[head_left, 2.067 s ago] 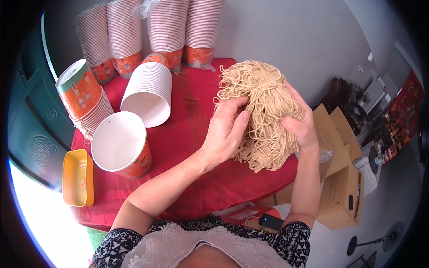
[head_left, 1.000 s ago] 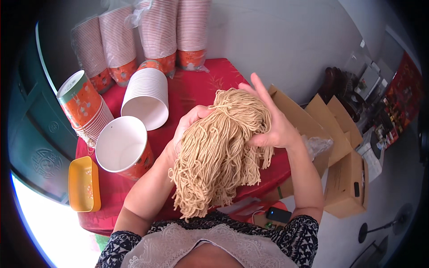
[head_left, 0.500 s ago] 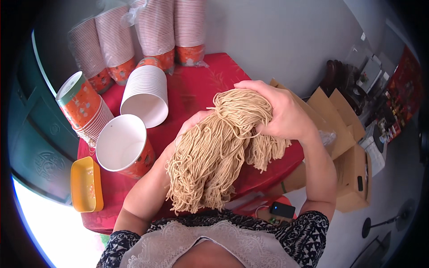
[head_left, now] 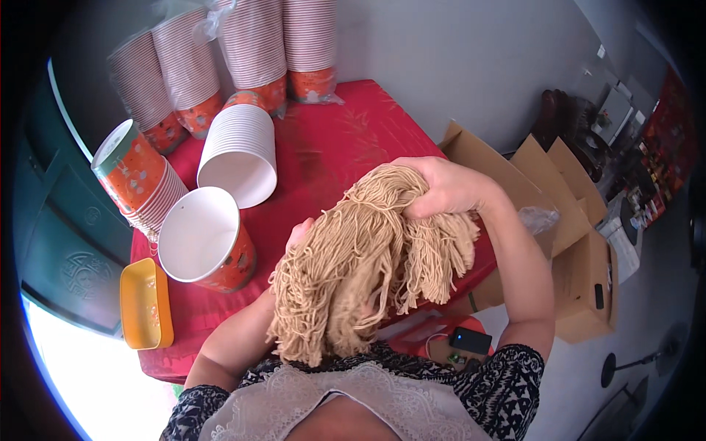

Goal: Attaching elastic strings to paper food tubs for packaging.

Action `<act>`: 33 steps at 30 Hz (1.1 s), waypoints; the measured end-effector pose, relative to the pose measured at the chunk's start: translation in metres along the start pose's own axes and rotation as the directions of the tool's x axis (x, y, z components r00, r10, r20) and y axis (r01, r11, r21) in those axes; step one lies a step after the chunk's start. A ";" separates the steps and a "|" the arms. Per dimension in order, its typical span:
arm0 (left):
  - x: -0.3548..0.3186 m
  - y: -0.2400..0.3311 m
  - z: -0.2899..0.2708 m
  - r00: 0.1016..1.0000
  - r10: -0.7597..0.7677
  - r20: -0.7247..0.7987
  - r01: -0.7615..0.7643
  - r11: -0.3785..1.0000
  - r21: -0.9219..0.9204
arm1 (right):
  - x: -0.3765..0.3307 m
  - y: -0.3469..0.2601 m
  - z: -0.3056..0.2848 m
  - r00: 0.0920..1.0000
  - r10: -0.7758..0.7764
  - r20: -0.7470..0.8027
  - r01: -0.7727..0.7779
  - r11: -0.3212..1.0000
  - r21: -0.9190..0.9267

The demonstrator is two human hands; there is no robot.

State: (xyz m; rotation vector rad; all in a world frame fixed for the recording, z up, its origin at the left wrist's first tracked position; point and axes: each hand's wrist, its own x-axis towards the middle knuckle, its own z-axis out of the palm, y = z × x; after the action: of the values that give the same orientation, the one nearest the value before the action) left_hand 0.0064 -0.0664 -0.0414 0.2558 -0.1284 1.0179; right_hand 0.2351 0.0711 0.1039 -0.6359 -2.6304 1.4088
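The strands [head_left: 342,272] hide most of my left hand [head_left: 298,234]; the top edge crops two cup stacks [head_left: 254,44].

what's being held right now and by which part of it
A bundle of tan strands: the right hand grips its gathered upper end. The left hand is mostly hidden behind the strands, so its exact hold cannot be told.

Tan strand bundle [head_left: 331,272] looks rough and matt, open cup [head_left: 206,235] smooth paper, yellow tub [head_left: 145,303] kinda shiny plastic, red worktop cloth [head_left: 331,140] faintly glossy, box [head_left: 581,290] just matt cardboard.
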 end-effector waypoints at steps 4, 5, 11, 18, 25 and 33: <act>-0.005 -0.003 -0.001 1.000 0.000 -0.026 -0.001 1.000 -0.008 | 0.005 0.012 0.018 0.991 -0.058 -0.120 0.051 0.997 -0.064; -0.005 -0.004 -0.003 0.999 -0.001 -0.034 0.001 1.000 -0.012 | 0.005 0.015 0.023 0.976 -0.073 -0.203 0.032 0.979 -0.203; -0.009 -0.004 -0.008 0.997 0.004 -0.083 -0.006 1.000 -0.025 | -0.007 0.021 0.067 0.631 -0.380 -0.676 0.051 0.890 -0.453; -0.014 -0.010 -0.016 0.990 -0.012 -0.142 0.004 0.999 -0.054 | -0.002 0.037 0.126 0.693 -0.168 -0.701 0.072 0.984 -0.165; -0.014 -0.012 -0.016 0.983 -0.024 -0.184 0.014 0.998 -0.056 | -0.007 0.048 0.109 0.827 0.111 -0.552 0.260 0.794 0.549; -0.011 -0.017 -0.016 0.975 -0.043 -0.219 0.029 0.997 -0.070 | -0.027 0.068 0.061 0.818 -0.006 -0.576 0.037 0.998 0.042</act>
State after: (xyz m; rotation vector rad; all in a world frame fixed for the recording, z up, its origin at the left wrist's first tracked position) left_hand 0.0146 -0.0795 -0.0613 0.0830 0.0437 0.9972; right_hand 0.2642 0.0460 0.0170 -0.8610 -2.1028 1.0504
